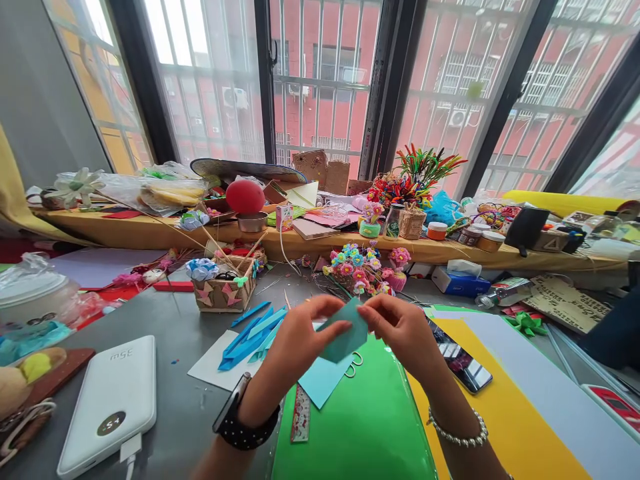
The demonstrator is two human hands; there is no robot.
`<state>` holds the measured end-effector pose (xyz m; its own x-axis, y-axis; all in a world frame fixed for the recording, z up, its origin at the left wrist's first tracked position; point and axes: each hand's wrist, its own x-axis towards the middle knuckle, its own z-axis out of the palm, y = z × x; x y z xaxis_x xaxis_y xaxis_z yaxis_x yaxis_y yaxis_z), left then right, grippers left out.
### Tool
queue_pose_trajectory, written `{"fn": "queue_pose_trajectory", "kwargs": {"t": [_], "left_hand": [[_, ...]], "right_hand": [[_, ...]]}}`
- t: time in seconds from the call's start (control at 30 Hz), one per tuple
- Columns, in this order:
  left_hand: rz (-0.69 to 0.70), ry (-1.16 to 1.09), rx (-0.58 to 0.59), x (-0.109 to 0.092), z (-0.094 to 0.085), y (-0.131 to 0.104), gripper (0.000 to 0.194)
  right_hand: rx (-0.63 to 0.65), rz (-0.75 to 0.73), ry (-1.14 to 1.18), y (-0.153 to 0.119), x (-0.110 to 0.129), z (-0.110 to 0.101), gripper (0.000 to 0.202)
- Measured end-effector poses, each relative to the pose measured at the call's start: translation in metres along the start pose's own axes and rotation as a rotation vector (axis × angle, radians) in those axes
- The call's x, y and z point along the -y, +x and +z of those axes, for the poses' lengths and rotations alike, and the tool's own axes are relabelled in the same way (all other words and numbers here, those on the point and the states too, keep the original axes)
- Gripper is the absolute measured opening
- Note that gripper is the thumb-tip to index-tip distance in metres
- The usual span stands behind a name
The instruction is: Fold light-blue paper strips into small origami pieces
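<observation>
Paper (345, 338), teal and folded, is sitting between your hands above the green mat (360, 427). Your left hand (306, 331) is holding its left side, thumb lying across the front, and your right hand (404, 328) is pinching its upper right corner in a narrow grip. Below, a light blue sheet (323, 385) is lying on the mat, with scissors (355, 365) showing their loops just beside it and a ruler (301, 418) lying near its lower edge. To your left, blue folded strips (253, 340) are resting over a white sheet (204, 367), and a power bank (113, 400) is lying on the grey table (180, 340). To your right, a phone (463, 358) is lying partly on a yellow sheet (505, 427). Farther back, a box (225, 297) is holding sticks, and colourful flowers (356, 267) are standing near the cloth-covered ledge (110, 232). Craft supplies are crowding that ledge, where a red ball (245, 197) is resting on a metal tin (252, 222). Behind everything, barred windows (325, 40) are letting in daylight and showing a pinkish building outside.
</observation>
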<state>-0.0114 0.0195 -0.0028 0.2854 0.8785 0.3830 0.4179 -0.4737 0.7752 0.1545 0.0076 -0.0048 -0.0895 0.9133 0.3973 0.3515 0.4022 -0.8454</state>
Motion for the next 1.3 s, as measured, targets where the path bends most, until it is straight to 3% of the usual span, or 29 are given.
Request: {"fn": "queue_pose_trajectory", "kwargs": {"t": [0.1,0.13,0.17,0.23,0.33,0.37,0.43,0.53,0.6,0.67,0.83,1.13,1.3], "left_hand": [[0.124,0.157,-0.538,-0.002,0.000,0.000,0.040],[0.144,0.151,-0.638,-0.003,0.000,0.000,0.040],[0.143,0.107,-0.663,-0.004,0.001,0.000,0.036],[0.078,-0.056,-0.537,-0.007,0.004,-0.001,0.027],[-0.078,-0.352,-0.187,-0.008,0.012,-0.001,0.027],[-0.101,-0.440,-0.123,-0.007,0.014,0.000,0.027],[-0.117,-0.552,-0.112,-0.005,0.015,0.001,0.023],[-0.162,-0.630,-0.186,-0.004,0.011,0.001,0.019],[-0.200,-0.674,-0.186,-0.005,0.005,0.001,0.019],[-0.223,-0.692,-0.148,-0.008,0.000,0.000,0.019],[-0.248,-0.629,-0.085,-0.016,-0.004,-0.004,0.019],[-0.198,-0.537,-0.009,-0.017,-0.004,-0.005,0.014],[-0.178,-0.638,0.003,-0.016,-0.001,-0.004,0.024]], "right_hand": [[-0.175,0.130,0.320,0.003,-0.004,0.001,0.020],[-0.220,0.157,0.419,0.004,-0.004,0.002,0.021],[-0.255,0.174,0.505,0.004,-0.004,0.003,0.021],[-0.275,0.194,0.634,0.004,-0.002,0.007,0.022],[-0.212,0.217,0.738,0.003,0.003,0.016,0.021],[-0.181,0.220,0.746,0.002,0.004,0.019,0.020],[-0.100,0.210,0.703,0.000,0.004,0.023,0.019],[-0.014,0.089,0.473,-0.001,0.002,0.020,0.023],[-0.102,-0.091,0.274,-0.001,0.000,0.012,0.029],[-0.195,-0.250,0.156,-0.001,0.000,0.004,0.018],[-0.120,-0.512,-0.175,-0.002,0.003,-0.005,0.025],[-0.067,-0.533,-0.147,-0.001,-0.001,-0.007,0.016],[-0.087,-0.475,-0.082,0.000,0.001,-0.008,0.009]]}}
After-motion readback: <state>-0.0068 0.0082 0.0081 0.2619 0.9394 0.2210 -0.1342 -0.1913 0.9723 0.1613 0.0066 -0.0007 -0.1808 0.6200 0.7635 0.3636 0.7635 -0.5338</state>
